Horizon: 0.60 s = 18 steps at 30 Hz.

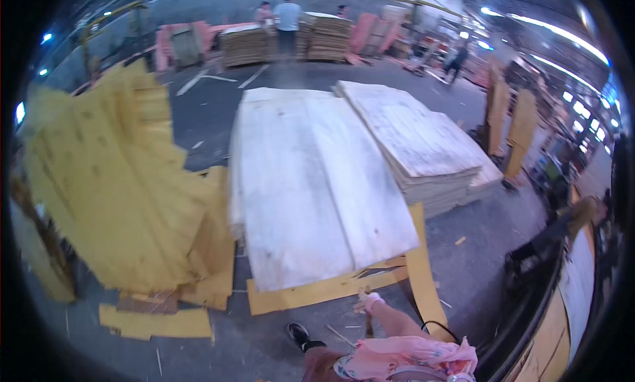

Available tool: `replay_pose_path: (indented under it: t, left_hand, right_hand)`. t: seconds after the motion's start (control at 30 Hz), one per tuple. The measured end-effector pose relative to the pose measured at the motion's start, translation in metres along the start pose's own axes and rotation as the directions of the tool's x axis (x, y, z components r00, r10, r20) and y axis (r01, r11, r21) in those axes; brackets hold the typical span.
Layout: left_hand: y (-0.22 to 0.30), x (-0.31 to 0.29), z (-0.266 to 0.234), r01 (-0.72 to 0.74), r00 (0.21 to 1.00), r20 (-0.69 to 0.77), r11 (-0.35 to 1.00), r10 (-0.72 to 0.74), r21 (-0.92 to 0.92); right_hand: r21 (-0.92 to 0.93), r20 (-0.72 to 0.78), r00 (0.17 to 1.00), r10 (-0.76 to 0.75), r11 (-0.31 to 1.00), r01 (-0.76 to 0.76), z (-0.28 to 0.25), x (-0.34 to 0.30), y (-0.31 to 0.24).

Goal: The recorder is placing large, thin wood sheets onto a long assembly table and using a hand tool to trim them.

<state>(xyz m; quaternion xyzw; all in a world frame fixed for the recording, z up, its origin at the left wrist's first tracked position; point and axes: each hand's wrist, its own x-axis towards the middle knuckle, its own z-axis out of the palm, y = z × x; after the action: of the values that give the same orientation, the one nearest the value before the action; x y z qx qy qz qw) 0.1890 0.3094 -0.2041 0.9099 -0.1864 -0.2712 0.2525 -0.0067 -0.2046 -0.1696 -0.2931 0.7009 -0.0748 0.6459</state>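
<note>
My right hand [363, 302], with a white band at the wrist, reaches forward from a pink sleeve at the lower edge. It is near the front edge of a stack of pale wood veneer sheets [311, 183], over a yellow veneer strip [331, 295] on the floor. The fingers are small and blurred, so their grip is unclear. A brownish narrow piece [369, 326] shows just below the hand; whether it is held I cannot make out. My left hand is out of sight.
Yellow veneer sheets [112, 197] lean in a large pile at left. A second pale stack [417, 137] stands at right rear. Another yellow strip [426, 269] lies beside my arm. A person [562, 230] is bending at far right; other people stand by distant stacks.
</note>
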Motion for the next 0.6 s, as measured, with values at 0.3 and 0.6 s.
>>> replay_pose_path:
  t: [0.3,0.6]
  left_hand:
    - [0.166,0.215,-0.033,-0.073,0.979,0.188,0.995,0.085,-0.070]
    - [0.300,0.220,-0.069,0.040,0.923,0.384,0.984,0.030,-0.174]
  right_hand:
    - [0.749,-0.349,0.925,0.152,0.638,0.178,-0.056,0.130,-0.024]
    - [0.419,-0.343,0.930,-0.130,0.865,0.276,-0.047,0.056,-0.076]
